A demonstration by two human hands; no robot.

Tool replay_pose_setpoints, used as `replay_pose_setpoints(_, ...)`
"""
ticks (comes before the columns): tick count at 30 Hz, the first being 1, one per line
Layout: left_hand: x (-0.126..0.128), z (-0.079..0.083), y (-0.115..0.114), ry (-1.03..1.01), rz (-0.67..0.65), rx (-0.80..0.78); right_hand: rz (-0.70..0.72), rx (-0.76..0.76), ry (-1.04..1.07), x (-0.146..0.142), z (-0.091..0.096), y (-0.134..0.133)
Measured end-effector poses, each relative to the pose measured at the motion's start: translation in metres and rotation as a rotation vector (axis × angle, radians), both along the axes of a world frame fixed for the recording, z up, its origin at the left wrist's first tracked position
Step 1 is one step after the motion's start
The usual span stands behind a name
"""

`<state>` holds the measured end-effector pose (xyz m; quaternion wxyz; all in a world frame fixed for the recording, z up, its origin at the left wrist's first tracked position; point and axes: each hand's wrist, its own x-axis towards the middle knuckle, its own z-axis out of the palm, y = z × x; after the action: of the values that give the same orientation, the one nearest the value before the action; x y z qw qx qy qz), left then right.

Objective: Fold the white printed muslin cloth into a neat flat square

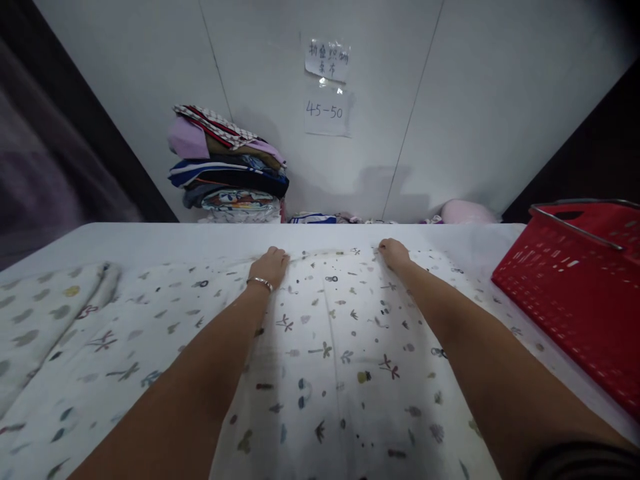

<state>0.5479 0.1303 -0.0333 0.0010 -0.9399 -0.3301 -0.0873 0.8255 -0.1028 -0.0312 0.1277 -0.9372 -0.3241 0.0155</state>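
A white cloth [330,360] printed with small coloured figures lies spread over the white table [150,233]. Both my arms reach out across it to its far edge. My left hand [271,264], with a thin bracelet at the wrist, is curled closed on that far edge. My right hand [394,253] pinches the same edge a little to the right, its fingers closed. The cloth between the two hands lies flat, with a faint crease running down its middle.
A red plastic basket [575,287] with a metal handle stands at the right edge. A second printed cloth [35,313] lies bunched at the left. A stack of folded fabrics [230,167] leans against the white wall behind the table, below two paper notes [327,87].
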Motion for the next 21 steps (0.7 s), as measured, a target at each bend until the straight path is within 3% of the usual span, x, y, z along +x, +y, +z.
replay_pose_setpoints(5,0.0,0.0,0.003,0.006,-0.027,-0.034,0.04,-0.035,0.012,0.006,0.0,-0.005)
replay_pose_setpoints(10,0.001,0.002,0.003,0.029,-0.02,-0.064,0.079,-0.094,0.056,0.032,0.01,-0.036)
replay_pose_setpoints(16,0.001,0.005,0.001,0.047,-0.018,-0.053,-0.012,-0.137,0.063,0.057,0.017,-0.085)
replay_pose_setpoints(21,0.002,0.005,0.001,0.052,0.002,-0.037,-0.1,-0.082,-0.017,0.061,0.009,-0.082)
